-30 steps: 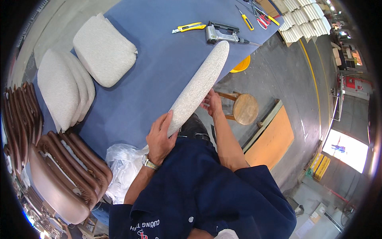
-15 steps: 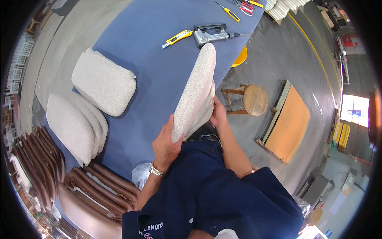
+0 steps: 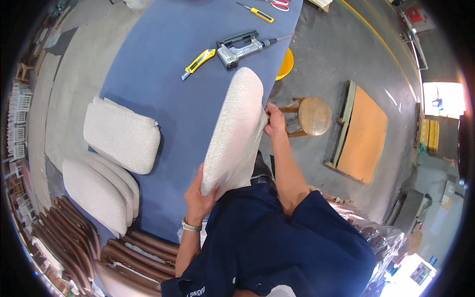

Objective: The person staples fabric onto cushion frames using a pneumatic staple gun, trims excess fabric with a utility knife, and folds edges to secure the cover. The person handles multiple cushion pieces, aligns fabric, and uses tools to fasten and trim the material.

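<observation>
A light beige fabric seat cushion (image 3: 232, 133) stands on edge in front of me, tilted, its flat face toward the left. My left hand (image 3: 199, 195) is closed round its near lower end, thumb on one side and fingers on the other. On the right, my right hand (image 3: 274, 120) pinches the loose edge of the cushion's fabric, fingers pressed together. Just past the cushion's far end a grey staple gun (image 3: 240, 49) lies on the blue table (image 3: 170, 54). Beside it rests a yellow utility knife (image 3: 199, 63).
More beige cushions (image 3: 122, 133) lie at the table's left, several stacked nearer me (image 3: 94, 193). Brown padded pieces (image 3: 141, 255) fill the near left. A yellow screwdriver (image 3: 261, 15) and red-handled scissors (image 3: 280, 6) lie far off. Right of the table stand a wooden stool (image 3: 314, 116) and yellow bucket (image 3: 285, 64).
My right hand has moved up along the cushion and pulls its fabric edge outward to the right. The cushion has turned, showing more of its flat face. My view has shifted.
</observation>
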Motion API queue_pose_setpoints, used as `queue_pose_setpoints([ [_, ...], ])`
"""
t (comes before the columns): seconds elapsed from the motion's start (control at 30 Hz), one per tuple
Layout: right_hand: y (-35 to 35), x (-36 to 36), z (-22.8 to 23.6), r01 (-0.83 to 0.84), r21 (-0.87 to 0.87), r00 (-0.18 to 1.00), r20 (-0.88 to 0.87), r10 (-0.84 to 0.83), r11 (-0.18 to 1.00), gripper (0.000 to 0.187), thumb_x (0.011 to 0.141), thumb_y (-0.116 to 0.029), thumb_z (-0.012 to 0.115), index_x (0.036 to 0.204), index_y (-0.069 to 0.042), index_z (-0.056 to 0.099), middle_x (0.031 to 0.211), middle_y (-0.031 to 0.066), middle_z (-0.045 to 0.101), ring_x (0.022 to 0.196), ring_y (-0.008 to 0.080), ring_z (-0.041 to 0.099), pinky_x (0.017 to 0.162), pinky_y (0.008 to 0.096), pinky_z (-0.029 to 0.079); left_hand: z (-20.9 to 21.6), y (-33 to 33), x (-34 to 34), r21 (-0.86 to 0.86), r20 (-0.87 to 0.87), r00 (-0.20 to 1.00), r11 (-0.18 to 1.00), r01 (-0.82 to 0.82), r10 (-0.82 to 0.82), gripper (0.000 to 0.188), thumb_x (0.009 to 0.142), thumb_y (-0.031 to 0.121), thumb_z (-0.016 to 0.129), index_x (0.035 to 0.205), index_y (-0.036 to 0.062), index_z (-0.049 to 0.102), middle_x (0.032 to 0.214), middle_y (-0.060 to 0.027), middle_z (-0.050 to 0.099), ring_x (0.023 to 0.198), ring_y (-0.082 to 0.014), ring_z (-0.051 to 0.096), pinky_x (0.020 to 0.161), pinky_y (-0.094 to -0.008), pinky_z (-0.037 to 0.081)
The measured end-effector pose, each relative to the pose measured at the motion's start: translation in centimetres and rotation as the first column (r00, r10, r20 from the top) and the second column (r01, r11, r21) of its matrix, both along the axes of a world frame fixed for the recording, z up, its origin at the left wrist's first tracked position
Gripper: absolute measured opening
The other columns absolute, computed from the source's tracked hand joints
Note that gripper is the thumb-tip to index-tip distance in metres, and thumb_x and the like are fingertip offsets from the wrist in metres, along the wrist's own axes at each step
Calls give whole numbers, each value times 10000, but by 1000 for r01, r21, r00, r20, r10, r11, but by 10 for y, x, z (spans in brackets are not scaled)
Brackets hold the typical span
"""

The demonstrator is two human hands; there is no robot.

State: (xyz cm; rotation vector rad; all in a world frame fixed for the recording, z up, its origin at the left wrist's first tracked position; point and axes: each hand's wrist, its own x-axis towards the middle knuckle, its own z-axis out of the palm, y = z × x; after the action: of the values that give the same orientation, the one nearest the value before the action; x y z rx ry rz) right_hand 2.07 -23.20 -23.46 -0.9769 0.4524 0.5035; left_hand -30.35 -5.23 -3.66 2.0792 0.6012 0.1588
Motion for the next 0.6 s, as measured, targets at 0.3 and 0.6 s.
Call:
queue_pose_setpoints([
  [0.3,14,-47,47,-356,-291,931,-188,312,888,473,1057,-526,597,918,-78,654,746,-13,581,613,104,542,549,274,475,-17,39,9,-118,-44,998,992,-55,50,801,860,190,844,1532,-42,474,1393,-226,654,1250,-283,645,1092,-390,484],
  [0.6,39,-39,41,-35,-527,957,226,180,849,338,1045,-284,646,854,-7,662,711,-14,528,695,100,446,640,322,402,-13,70,50,-232,-161,979,959,-161,126,540,897,194,829,1329,-68,637,1179,-162,757,1027,-216,715,928,-353,555],
])
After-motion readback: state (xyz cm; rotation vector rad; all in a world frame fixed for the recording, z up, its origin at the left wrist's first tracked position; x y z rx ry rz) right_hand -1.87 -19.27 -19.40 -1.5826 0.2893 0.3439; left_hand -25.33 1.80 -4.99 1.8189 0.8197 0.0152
